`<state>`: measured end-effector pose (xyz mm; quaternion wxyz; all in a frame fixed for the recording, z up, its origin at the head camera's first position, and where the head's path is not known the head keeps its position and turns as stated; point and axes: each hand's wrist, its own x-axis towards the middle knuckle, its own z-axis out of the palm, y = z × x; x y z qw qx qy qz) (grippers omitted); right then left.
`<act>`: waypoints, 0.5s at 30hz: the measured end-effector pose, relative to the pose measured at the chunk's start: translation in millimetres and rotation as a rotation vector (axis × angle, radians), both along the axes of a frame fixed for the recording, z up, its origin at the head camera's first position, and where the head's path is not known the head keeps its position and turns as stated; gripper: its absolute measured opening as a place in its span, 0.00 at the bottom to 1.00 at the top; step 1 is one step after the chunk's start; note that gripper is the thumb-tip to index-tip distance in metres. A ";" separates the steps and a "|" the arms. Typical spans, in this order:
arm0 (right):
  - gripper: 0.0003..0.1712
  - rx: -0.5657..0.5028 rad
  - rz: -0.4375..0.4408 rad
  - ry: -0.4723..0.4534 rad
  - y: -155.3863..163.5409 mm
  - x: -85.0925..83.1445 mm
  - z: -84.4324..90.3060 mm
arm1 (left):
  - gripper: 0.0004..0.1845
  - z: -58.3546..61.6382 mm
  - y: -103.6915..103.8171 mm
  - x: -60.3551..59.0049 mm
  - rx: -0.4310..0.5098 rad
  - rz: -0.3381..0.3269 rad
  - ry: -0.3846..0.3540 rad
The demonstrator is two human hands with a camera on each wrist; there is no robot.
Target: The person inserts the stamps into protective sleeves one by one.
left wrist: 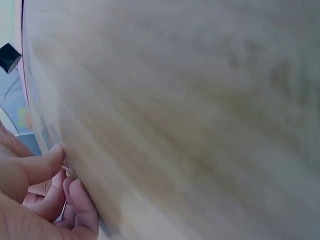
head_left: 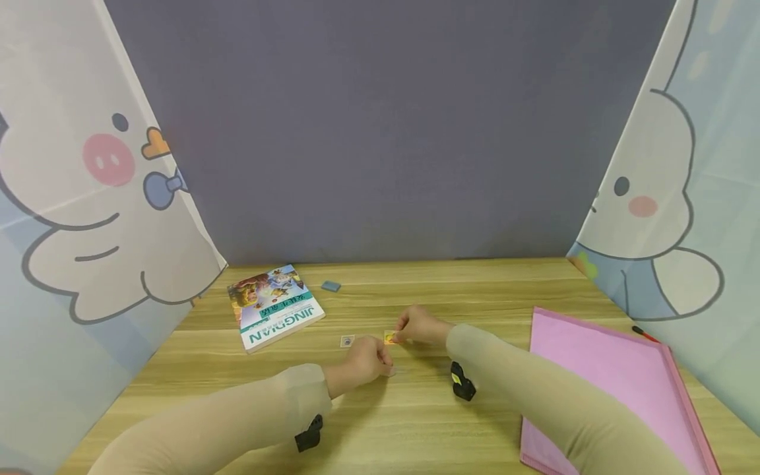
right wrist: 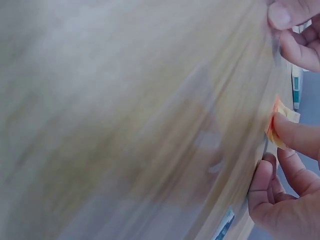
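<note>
While both forearms rest on the wooden table (head_left: 415,422), the right hand (head_left: 420,326) pinches a small orange square (head_left: 390,338) between thumb and fingertip, just at the table's middle. At nine o'clock of it the left hand (head_left: 363,361) lies curled, fingertips pressed to the wood; whether it holds anything cannot be told. A pale square (head_left: 347,341) lies beside it, a book (head_left: 274,306) at ten o'clock, a pink folder (head_left: 617,389) at three.

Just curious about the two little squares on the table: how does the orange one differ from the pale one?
The orange square is bright and pinched by the right hand; the pale square is whitish with a small dark mark and lies untouched, left of it. Both are small, flat pieces on the wooden table.
</note>
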<state>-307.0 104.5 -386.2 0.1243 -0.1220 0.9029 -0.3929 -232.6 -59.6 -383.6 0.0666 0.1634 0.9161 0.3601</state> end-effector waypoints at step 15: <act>0.03 -0.140 -0.065 -0.073 2.5 1.3 3.9 | 0.03 10.4 -11.0 -12.8 0.078 -0.151 -0.164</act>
